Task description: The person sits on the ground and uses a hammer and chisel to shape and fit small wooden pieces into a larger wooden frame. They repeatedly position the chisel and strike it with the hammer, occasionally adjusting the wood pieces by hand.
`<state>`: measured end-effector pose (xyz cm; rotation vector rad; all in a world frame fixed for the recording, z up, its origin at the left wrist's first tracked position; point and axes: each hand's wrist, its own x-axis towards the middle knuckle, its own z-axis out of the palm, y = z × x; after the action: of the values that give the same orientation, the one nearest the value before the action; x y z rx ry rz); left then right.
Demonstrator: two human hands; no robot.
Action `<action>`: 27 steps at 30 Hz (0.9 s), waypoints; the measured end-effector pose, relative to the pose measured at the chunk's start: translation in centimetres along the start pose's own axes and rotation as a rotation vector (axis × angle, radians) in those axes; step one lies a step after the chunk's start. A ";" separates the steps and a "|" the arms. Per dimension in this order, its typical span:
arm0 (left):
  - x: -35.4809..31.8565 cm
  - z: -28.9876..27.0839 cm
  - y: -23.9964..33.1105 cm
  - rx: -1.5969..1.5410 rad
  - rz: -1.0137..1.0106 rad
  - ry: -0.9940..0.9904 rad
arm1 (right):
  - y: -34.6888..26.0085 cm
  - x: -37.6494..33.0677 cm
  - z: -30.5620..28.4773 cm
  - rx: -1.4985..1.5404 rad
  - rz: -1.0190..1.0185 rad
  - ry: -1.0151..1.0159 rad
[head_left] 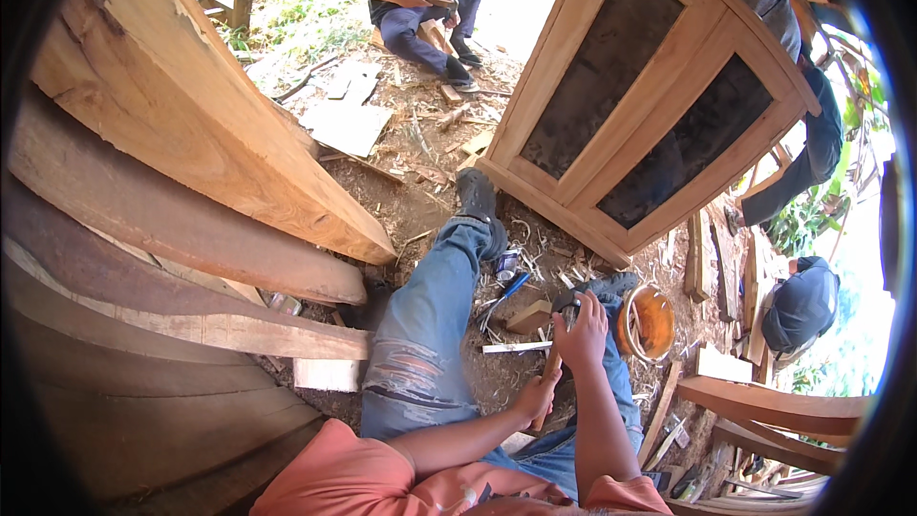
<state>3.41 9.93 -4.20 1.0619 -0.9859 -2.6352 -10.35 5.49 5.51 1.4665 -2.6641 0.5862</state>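
My left hand (537, 397) is closed round the wooden handle of a tool (552, 363) that lies slantwise over my lap. The tool has a dark head at its far end, partly hidden, so I cannot tell its exact kind. My right hand (582, 333) grips it near that head, the fingers bent over the top. Just left of the head sits a small wood block (528, 317) on the ground. A blue-handled tool (515, 285) and a small can (507, 264) lie between my feet. Right of my right hand stands an orange bucket (648, 323).
A large wooden panelled piece (626, 96) with dark panels stands ahead, a person (812, 134) behind it. Another person (415, 10) sits farther off, holding something. Thick planks (210, 124) fill the left side. Boards (774, 397), a dark bag-like object (802, 304) and shavings are around.
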 end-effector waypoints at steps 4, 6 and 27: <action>0.4 -0.3 -0.7 -0.022 0.055 -0.031 | -4.2 3.6 1.0 0.177 0.028 -0.172; 0.8 -0.3 -1.2 -0.018 0.079 -0.040 | -6.2 6.5 2.7 0.350 -0.051 -0.237; 0.2 -0.2 -0.9 0.174 0.052 0.055 | -26.1 34.7 9.4 0.914 0.315 -0.519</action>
<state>3.52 10.41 -4.97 1.1201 -1.2316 -2.5022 -6.67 -38.28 12.28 1.4758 -3.2391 1.8773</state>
